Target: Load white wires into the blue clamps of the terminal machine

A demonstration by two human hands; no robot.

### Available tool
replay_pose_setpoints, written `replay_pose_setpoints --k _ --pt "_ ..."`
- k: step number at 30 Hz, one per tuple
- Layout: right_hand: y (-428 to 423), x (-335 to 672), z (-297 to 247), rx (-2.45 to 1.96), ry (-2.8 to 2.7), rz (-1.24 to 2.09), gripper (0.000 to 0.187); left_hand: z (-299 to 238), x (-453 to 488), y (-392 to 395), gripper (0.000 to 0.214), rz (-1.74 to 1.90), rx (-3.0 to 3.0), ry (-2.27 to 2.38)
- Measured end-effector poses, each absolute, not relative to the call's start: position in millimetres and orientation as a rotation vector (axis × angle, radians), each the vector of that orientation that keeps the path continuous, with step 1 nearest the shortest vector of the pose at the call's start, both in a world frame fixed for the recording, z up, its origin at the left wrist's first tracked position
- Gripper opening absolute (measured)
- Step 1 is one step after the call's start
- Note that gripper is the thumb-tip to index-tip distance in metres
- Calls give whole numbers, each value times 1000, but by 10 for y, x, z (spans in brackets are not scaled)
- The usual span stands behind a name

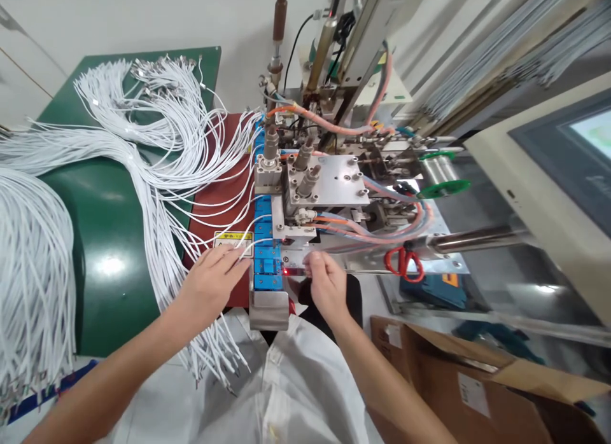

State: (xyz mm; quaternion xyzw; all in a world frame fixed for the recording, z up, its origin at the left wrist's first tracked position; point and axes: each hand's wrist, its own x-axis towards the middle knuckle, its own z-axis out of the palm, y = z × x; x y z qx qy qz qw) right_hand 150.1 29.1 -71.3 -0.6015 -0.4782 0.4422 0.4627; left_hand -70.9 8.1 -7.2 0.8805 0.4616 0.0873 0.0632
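My left hand (214, 282) is at the left of a row of blue clamp blocks (268, 280), fingers closed together around a white cable (258, 242) that runs into the blocks. Its thumb is mostly hidden. To the right of the blocks, my right hand (328, 284) is closed in a pinch by the machine's metal plate (293, 258); whatever lies between its fingertips is too small to make out. A small red light glows on the plate between my hands. More white cables (153, 196) lead from a large bundle to the blocks farther back.
The machine's metal head (329, 180) stands just beyond my hands, with orange and clear hoses. A solder wire spool (442, 173) and red scissors (403, 263) are at right. A screen (573, 132) juts in. Cables cover much of the green table (114, 240). Below right is a cardboard box (458, 380).
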Motion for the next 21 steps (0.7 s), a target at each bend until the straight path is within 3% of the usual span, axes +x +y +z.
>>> replay_pose_setpoints --k 6,8,18,21 --pt "200 1592 -689 -1415 -1144 1137 38 176 -923 -127 8 -47 2529 1087" --pt "187 1588 -682 -1413 -1143 1148 38 195 -908 -147 13 -69 2542 1089" --pt "-87 1582 -527 -1096 -1223 1235 37 63 -387 -124 12 663 2479 1228" --pt "-113 1581 -395 -1022 -1299 1148 25 -36 -207 -136 15 776 2426 1319"
